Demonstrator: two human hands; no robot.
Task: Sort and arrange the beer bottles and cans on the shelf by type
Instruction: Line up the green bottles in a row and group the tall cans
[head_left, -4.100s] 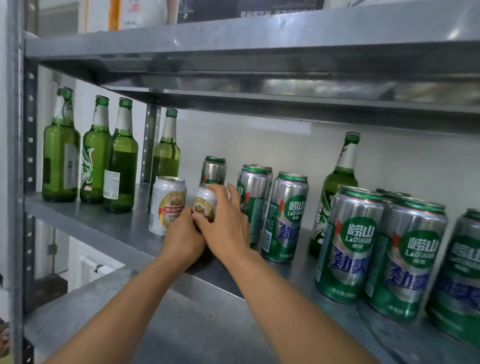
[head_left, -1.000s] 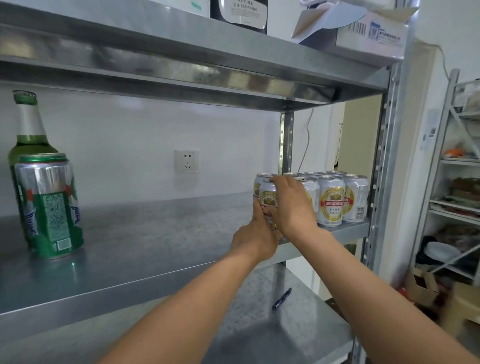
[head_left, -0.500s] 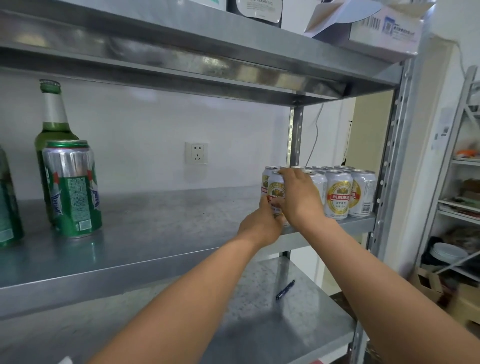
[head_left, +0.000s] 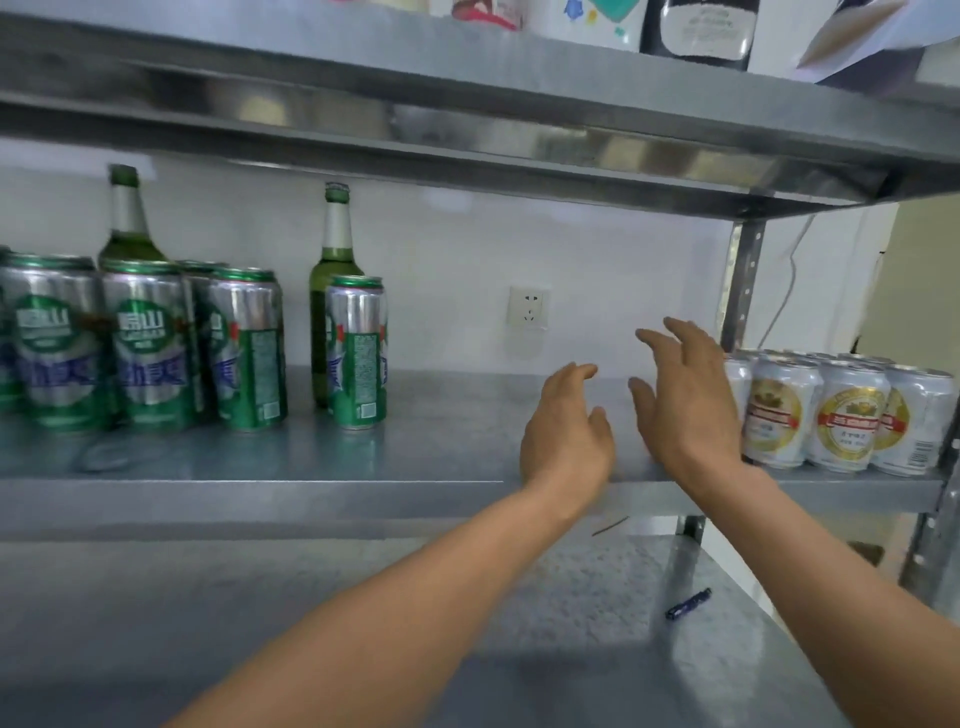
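Both hands are hovering empty over the middle shelf (head_left: 441, 457), near its front edge and right of centre. Left hand (head_left: 566, 431) is hanging loose, fingers half curled, gripping nothing. Right hand (head_left: 685, 400) is spreading wide with fingers straight, just beside the short white-and-gold cans (head_left: 847, 415); touching or not, cannot tell. Those cans are standing packed together at the shelf's right end, by the front edge. Tall green cans (head_left: 150, 348) are bunching at the left end. One lone green can (head_left: 358, 353) is standing apart toward the middle, with a green bottle (head_left: 335, 260) right behind it. A second bottle (head_left: 127, 218) is poking up behind the left bunch.

Handling, as a judgement: full or empty is not showing, so can weight is unclear. Can walls are likely thin, dentable and slick, so wrapping round the mid-body is looking safest. Bottles are glass, breakable and tall, so gripping low on the body rather than only the neck is seeming wise. Sliding them along the steel could be tipping them.
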